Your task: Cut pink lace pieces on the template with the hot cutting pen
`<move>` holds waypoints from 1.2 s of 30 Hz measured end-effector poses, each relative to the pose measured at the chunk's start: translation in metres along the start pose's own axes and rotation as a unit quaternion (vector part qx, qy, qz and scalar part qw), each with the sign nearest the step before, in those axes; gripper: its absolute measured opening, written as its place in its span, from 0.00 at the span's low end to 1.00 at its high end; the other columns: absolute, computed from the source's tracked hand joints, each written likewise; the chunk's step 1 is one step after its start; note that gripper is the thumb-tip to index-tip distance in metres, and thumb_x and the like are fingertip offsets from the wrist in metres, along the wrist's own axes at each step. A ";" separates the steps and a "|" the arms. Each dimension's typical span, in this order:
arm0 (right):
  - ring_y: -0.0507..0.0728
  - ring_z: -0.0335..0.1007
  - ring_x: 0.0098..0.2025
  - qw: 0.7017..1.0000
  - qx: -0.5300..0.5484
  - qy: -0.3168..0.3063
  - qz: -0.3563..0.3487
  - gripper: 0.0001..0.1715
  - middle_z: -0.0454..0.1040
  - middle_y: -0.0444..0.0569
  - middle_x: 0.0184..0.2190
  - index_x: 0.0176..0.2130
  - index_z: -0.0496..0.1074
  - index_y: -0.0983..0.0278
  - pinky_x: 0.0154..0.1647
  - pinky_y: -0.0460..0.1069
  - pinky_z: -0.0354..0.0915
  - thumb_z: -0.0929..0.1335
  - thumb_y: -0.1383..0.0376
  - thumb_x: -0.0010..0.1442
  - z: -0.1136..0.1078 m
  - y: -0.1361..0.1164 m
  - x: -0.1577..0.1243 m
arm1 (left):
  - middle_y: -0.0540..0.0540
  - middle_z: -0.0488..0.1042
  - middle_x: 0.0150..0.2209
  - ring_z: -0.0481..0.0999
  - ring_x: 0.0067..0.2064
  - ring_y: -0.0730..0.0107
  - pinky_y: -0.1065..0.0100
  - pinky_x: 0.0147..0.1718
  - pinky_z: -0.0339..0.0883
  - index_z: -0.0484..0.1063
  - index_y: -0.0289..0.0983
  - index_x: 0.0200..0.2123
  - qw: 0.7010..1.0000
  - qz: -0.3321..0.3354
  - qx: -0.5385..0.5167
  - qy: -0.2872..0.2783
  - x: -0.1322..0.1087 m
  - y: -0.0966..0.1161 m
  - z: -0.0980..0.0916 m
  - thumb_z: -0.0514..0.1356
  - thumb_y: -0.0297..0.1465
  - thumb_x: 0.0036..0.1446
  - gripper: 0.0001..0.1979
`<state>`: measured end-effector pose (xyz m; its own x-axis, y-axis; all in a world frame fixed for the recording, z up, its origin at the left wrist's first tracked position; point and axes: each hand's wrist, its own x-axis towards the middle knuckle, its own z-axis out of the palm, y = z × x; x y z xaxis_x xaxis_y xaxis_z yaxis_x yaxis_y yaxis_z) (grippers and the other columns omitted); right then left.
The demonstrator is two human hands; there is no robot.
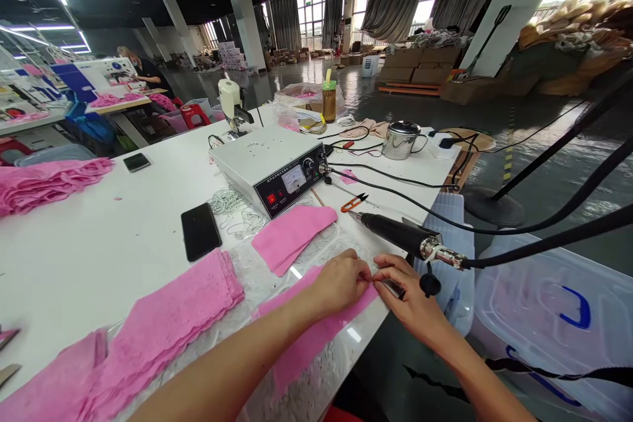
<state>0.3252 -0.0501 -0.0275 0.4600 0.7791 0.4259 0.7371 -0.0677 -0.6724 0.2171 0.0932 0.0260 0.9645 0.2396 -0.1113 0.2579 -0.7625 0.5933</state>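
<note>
A pink fabric piece lies on the clear-covered table in front of me. At its far right corner my left hand pinches the edge of the cloth. My right hand pinches the same edge from the other side, its fingertips close to the left ones. What lies between the fingertips is too small to make out. Just beyond the hands sits a small pile of pink fabric pieces. A black handheld tool with a metal tip rests above my right hand, its cable running off right.
A control box with a dial stands ahead, near orange thread snips. A phone and a stack of pink fabric lie left. Clear plastic bins stand beside the table's right edge. A steel mug is farther back.
</note>
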 end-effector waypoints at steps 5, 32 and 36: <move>0.63 0.70 0.53 0.999 0.011 -0.019 0.048 0.10 0.71 0.54 0.52 0.32 0.74 0.59 0.50 0.61 0.70 0.65 0.60 0.62 -0.002 -0.001 -0.005 | 0.48 0.73 0.38 0.73 0.37 0.70 0.63 0.40 0.70 0.72 0.33 0.34 1.000 0.009 -0.010 0.003 -0.001 -0.002 0.000 0.61 0.29 0.62 0.05; 0.61 0.70 0.53 0.993 0.089 0.004 0.081 0.11 0.73 0.52 0.51 0.31 0.78 0.58 0.52 0.57 0.67 0.67 0.59 0.60 0.001 -0.010 -0.003 | 0.50 0.70 0.32 0.71 0.33 0.72 0.71 0.34 0.64 0.80 0.39 0.30 0.985 0.003 -0.152 0.083 -0.002 -0.018 0.009 0.61 0.20 0.51 0.10; 0.61 0.70 0.52 0.993 0.086 0.028 0.072 0.12 0.74 0.52 0.49 0.31 0.79 0.58 0.53 0.58 0.66 0.67 0.58 0.61 0.004 -0.008 -0.005 | 0.50 0.70 0.32 0.71 0.32 0.73 0.72 0.34 0.65 0.81 0.39 0.29 0.982 0.000 -0.168 0.086 -0.002 -0.020 0.009 0.61 0.20 0.51 0.10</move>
<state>0.3154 -0.0513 -0.0269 0.5852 0.7325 0.3479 0.5687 -0.0648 -0.8200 0.2103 0.1022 0.0075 0.9331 0.3596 0.0089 0.1959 -0.5286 0.8260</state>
